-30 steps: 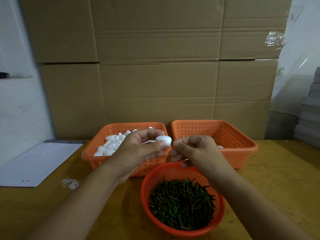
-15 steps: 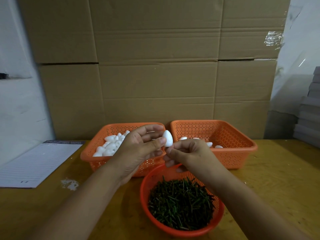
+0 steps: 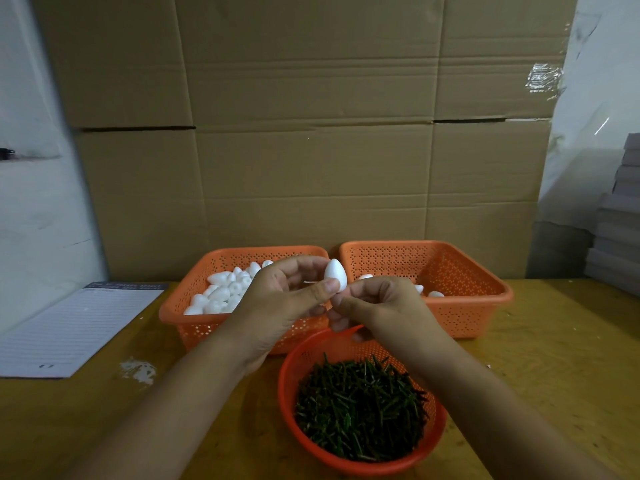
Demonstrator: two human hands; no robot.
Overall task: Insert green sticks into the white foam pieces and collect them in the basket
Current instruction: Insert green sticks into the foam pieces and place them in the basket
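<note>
My left hand point(image 3: 287, 292) pinches a white egg-shaped foam piece point(image 3: 335, 274) upright between thumb and fingers, above the gap between the two square baskets. My right hand point(image 3: 377, 306) sits right under it, fingers curled and pinched at the foam's lower end; whatever it holds is hidden by the fingers. A round orange basket point(image 3: 360, 459) full of green sticks point(image 3: 360, 407) lies in front. The left orange basket point(image 3: 194, 327) holds several white foam pieces point(image 3: 225, 292). The right orange basket point(image 3: 467, 306) holds a few foam pieces point(image 3: 434, 294).
A lined notepad point(image 3: 72, 327) lies at the left on the wooden table point(image 3: 554, 375). A white smear point(image 3: 138, 370) marks the table near it. Cardboard boxes point(image 3: 311, 133) stand behind the baskets, and grey stacked sheets point(image 3: 620, 220) sit at the right edge.
The foam piece has turned from lying sideways to standing upright in my left hand. My right hand has closed in beneath it.
</note>
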